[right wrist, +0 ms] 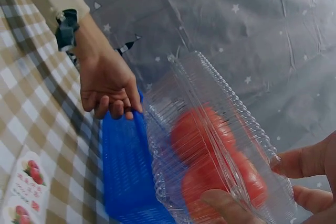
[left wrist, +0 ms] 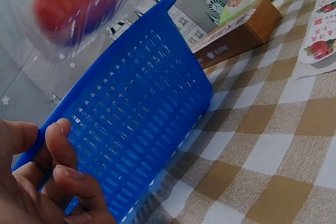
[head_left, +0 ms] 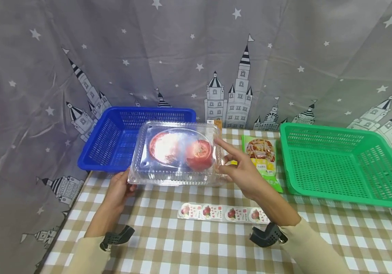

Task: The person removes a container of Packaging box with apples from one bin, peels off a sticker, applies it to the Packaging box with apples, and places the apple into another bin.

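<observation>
My right hand (head_left: 242,171) pinches the right end of a clear plastic clamshell box (head_left: 141,152), thumb on one side and fingers on the other. Inside the box are two round red fruits (right wrist: 203,132), visible through its ribbed wall. The box is raised and tilted over the front right part of a blue plastic basket (head_left: 103,142). At that basket's near rim, my left hand (left wrist: 63,177) grips the edge between thumb and curled fingers; the right wrist view shows the same hold. In the head view the box hides part of the basket.
A strip of fruit stickers (head_left: 216,212) lies on the checked tablecloth (head_left: 168,236). A green food packet (head_left: 262,160) sits beside a green basket (head_left: 333,194) on the right. Behind the clear box stands a small brown carton (left wrist: 241,38). A grey patterned curtain (head_left: 168,45) hangs behind.
</observation>
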`<state>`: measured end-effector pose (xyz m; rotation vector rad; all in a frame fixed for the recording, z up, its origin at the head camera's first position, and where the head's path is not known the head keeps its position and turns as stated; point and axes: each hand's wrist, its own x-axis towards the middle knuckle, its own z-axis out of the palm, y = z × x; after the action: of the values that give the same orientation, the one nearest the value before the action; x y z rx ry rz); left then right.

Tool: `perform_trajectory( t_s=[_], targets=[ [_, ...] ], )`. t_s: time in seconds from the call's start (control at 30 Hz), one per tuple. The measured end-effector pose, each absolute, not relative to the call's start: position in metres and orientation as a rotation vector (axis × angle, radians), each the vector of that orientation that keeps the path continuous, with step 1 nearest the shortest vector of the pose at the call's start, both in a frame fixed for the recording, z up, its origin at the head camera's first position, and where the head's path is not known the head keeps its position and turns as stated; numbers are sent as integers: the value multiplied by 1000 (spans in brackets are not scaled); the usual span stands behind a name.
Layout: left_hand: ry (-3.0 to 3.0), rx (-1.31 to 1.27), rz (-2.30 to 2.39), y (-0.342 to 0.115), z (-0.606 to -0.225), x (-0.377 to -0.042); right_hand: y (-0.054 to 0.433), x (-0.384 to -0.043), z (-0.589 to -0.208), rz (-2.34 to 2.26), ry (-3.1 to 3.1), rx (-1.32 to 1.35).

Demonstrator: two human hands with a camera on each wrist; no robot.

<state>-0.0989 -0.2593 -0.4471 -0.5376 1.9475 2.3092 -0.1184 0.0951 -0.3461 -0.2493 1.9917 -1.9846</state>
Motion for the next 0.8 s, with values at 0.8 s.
perform_trajectory(
  t_s=[0.8],
  targets=[
    [1910,-484,2322,-261,-444,-97,148,-33,-378,-2036,1909,-118]
  ],
)
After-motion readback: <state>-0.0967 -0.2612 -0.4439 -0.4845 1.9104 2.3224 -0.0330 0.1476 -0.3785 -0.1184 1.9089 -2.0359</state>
